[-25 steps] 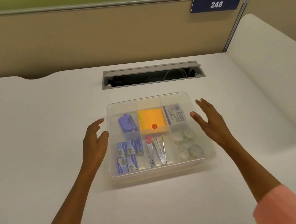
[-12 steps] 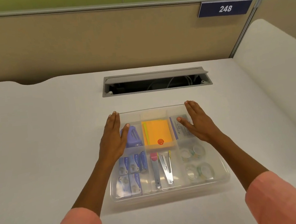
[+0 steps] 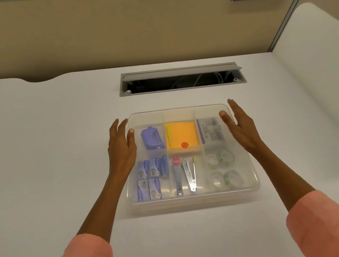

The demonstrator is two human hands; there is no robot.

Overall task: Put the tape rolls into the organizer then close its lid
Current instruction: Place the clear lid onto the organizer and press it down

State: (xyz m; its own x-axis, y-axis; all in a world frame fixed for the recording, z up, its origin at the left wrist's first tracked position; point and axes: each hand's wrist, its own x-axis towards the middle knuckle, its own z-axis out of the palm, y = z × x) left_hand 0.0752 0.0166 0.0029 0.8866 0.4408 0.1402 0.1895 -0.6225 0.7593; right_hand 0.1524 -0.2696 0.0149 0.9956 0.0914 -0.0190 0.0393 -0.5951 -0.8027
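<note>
The clear plastic organizer [image 3: 192,204] sits on the white desk with its translucent lid [image 3: 178,114] lying over it. Several clear tape rolls [image 3: 223,168] lie under the lid in the near right compartment. My left hand [image 3: 121,148] is against the organizer's far left side, thumb resting on the lid. My right hand [image 3: 240,127] is against the far right side, thumb on the lid near the corner. Both hands have their fingers extended and hold nothing.
Other compartments hold a purple hole punch [image 3: 152,138], orange sticky notes [image 3: 183,136], staple boxes [image 3: 151,178] and metal tools [image 3: 184,176]. An open grey cable slot [image 3: 181,79] lies in the desk behind. A white panel [image 3: 323,76] rises at right.
Half a second ago both palms lay flat on top of the lid. They have slid outward and now flank the organizer's far corners, only the thumbs on the lid.
</note>
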